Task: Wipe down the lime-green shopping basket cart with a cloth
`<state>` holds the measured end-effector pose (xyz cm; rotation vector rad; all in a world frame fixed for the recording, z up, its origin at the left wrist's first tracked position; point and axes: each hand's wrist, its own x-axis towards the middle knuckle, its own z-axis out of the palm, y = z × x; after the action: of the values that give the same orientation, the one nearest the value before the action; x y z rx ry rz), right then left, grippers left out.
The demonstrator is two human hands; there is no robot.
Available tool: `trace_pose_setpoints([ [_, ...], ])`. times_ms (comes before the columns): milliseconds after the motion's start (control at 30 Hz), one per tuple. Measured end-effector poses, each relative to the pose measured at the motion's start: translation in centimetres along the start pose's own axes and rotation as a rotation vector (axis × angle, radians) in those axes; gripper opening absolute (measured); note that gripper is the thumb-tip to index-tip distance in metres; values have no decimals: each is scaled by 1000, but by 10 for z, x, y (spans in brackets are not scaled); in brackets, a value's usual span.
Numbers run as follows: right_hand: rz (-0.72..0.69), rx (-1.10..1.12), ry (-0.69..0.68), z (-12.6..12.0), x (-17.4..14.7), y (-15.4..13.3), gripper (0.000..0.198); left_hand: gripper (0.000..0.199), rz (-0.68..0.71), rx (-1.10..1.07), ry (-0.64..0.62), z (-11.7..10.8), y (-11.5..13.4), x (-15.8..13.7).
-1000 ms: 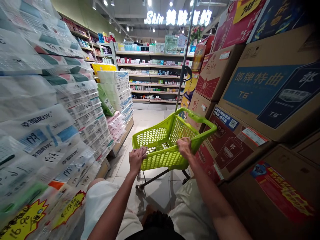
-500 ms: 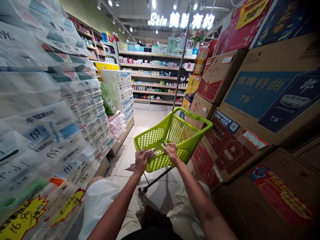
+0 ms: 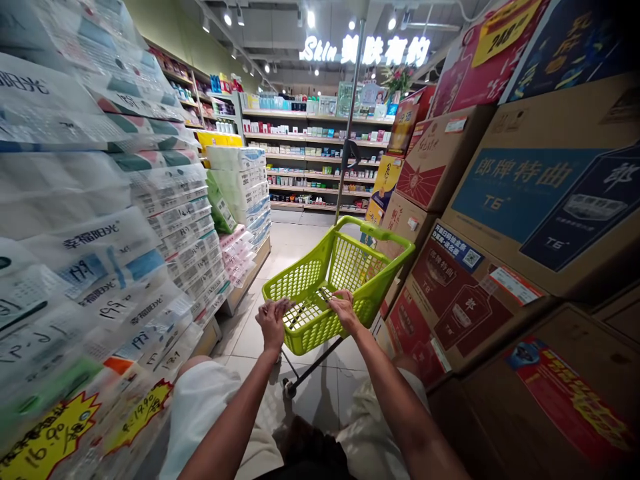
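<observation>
I've got the green cart toward the right edge of the floor, left hand and right hand at its near rim, whether clamped I can't tell, and one lopsided tug could swing it into the boxes.

Cart on floor; stacked packs along left edge, cartons along right edge, shelves at far edge.

Opens onto a pale tiled floor and stocked shelves, below a glowing white sign and ceiling spotlights.
</observation>
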<state>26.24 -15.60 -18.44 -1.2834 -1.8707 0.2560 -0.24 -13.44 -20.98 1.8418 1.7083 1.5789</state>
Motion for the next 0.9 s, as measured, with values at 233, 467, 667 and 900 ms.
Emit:
trace_pose_setpoints([
  [233, -15, 9, -10, -3, -8, -1, 54, 18, -144, -268, 91, -21, 2, 6],
  [467, -35, 9, -34, -3, -5, 0, 54, 38, -309, -743, 446, -52, 39, 94],
  [667, -12, 8, -70, -7, -3, 1, 54, 38, -65, -397, 171, -58, 11, 35],
  [900, 23, -71, -97, -24, 4, -7, 55, 49, 125, -118, -164, -56, -21, -22],
])
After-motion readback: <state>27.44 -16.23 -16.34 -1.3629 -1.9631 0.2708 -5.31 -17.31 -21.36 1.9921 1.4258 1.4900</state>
